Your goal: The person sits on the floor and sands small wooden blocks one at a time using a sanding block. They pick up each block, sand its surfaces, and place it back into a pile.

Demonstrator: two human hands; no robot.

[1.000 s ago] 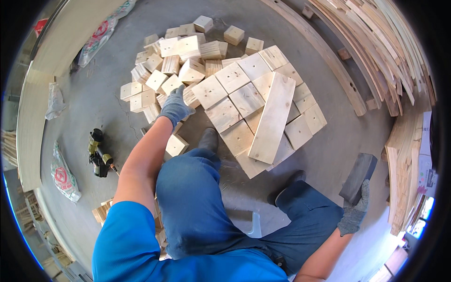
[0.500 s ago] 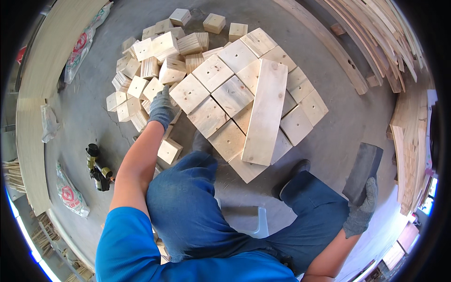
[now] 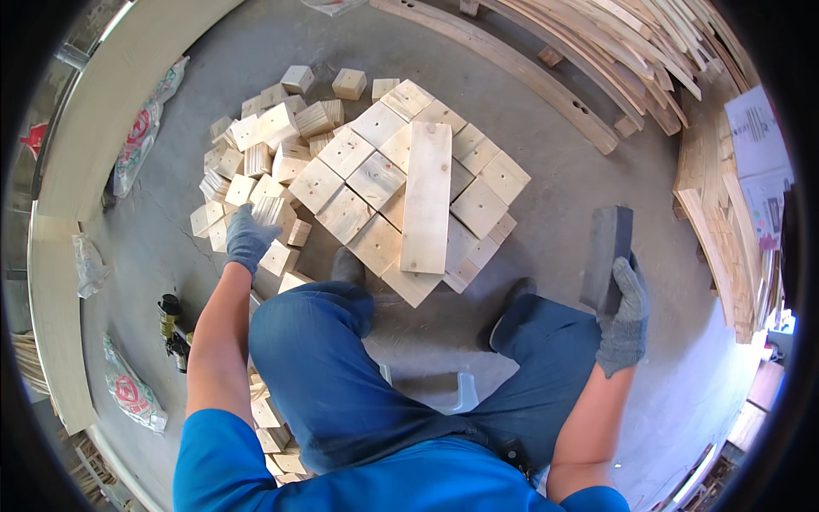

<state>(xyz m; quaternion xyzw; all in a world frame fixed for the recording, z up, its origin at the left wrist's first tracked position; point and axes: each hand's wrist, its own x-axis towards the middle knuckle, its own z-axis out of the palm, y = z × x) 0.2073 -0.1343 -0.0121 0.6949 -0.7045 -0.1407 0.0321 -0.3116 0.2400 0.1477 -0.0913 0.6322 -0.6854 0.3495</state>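
Block [image 3: 607, 256] upright in right hand [image 3: 623, 320] (long axis vertical)

Two gloved hands [image 3: 249, 237], one long plank [image 3: 426, 198], one dark block [image 3: 606, 257].

Your left hand's fingers [image 3: 241, 232] covered whichever wooden block [image 3: 275, 213] lay beneath them; beyond them, your knee [image 3: 333, 307] hid part of the block pile.

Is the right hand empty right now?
No, the gloved right hand grips a dark grey block held out beside the knee.
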